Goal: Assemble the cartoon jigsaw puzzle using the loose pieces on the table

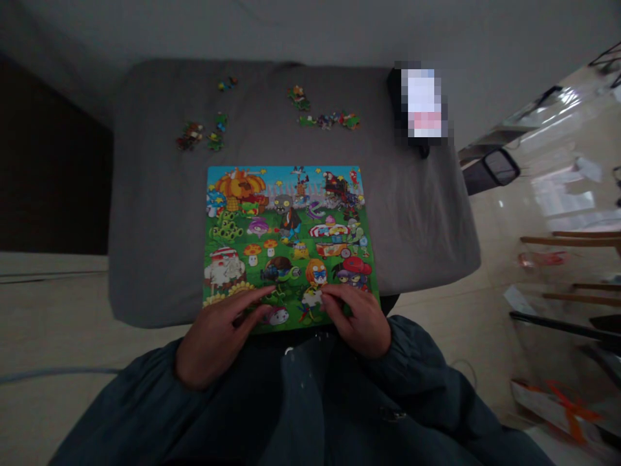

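Note:
A colourful cartoon jigsaw puzzle (291, 243) lies flat at the near edge of a grey cloth-covered table. My left hand (220, 330) rests over its lower left corner, thumb and index finger apart, with nothing seen between them. At the lower right, my right hand (359, 317) has thumb and fingertips pinched together at the edge of a pale puzzle piece (312, 298). Whether that piece lies flush with the picture or is lifted, I cannot tell. Both hands partly cover the puzzle's bottom rows.
Loose puzzle pieces lie in small groups on the grey table (155, 213): a brown cluster (190, 136), green ones (216, 140), and a row (330, 120) farther right. A black object with a blurred-out face (422, 107) stands at the back right. A wall borders the far side.

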